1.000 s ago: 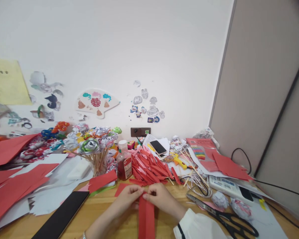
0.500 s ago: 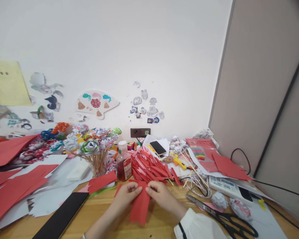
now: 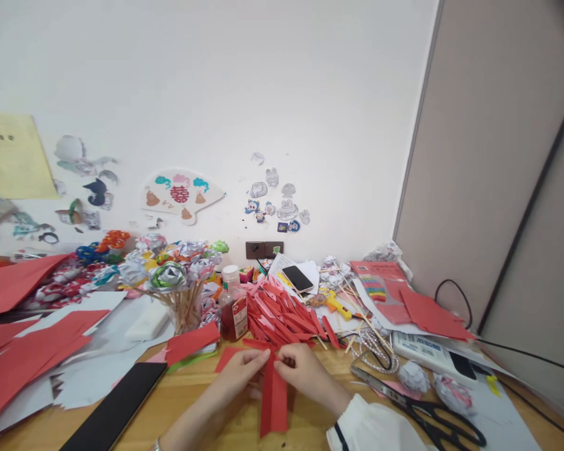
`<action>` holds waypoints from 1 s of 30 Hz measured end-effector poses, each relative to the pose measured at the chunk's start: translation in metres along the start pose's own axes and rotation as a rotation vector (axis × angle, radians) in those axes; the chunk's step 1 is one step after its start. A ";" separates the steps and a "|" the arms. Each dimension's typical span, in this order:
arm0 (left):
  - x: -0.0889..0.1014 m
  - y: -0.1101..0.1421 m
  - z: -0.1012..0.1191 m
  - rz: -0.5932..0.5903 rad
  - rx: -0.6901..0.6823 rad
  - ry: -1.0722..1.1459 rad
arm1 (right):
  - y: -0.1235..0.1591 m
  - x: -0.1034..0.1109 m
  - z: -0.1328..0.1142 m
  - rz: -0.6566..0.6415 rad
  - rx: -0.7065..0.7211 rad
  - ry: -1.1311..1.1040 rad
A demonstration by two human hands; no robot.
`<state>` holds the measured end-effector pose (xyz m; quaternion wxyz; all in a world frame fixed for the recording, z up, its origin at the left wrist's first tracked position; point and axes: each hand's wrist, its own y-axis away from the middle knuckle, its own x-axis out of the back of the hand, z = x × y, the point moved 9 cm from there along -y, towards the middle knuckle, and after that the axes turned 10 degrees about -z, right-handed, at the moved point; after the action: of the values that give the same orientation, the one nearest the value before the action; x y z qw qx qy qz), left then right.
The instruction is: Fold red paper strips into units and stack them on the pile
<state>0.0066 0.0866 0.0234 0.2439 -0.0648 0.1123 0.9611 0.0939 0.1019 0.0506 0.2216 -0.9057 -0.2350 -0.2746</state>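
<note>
Between my two hands, a strip of red paper [image 3: 274, 404] hangs toward me with a lengthwise crease down its middle. My left hand [image 3: 244, 369] pinches its upper left edge between thumb and fingers. At the upper right edge, my right hand [image 3: 297, 366] grips it with curled fingers. Another flat piece of red paper [image 3: 226, 358] lies on the table partly behind my left hand. Just beyond my hands is a heap of folded red paper strips [image 3: 282, 307]. A bottle with a white cap [image 3: 234, 307] stands left of that heap.
Black-handled scissors [image 3: 423, 407] lie at right, near crumpled paper balls [image 3: 413, 377]. A long black object [image 3: 117, 407] rests at left beside red sheets [image 3: 42, 351]. Paper flowers on sticks [image 3: 169, 279] stand behind. Farther back are a phone [image 3: 297, 279] and a yellow glue gun [image 3: 338, 305].
The red strip has turned, so its lower end now points more straight toward me and a creased face shows. My hands have shifted only slightly on it.
</note>
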 end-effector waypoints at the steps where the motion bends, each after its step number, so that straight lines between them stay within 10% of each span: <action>1: 0.000 0.000 0.000 0.001 0.007 -0.007 | 0.000 0.000 -0.001 0.001 0.002 0.006; 30: -0.002 0.002 0.002 -0.119 -0.030 -0.104 | 0.003 -0.011 -0.013 -0.224 0.045 -0.273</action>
<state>0.0069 0.0842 0.0257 0.3052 -0.0250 0.0811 0.9485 0.0822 0.0890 0.0532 0.1758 -0.8975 -0.3685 -0.1669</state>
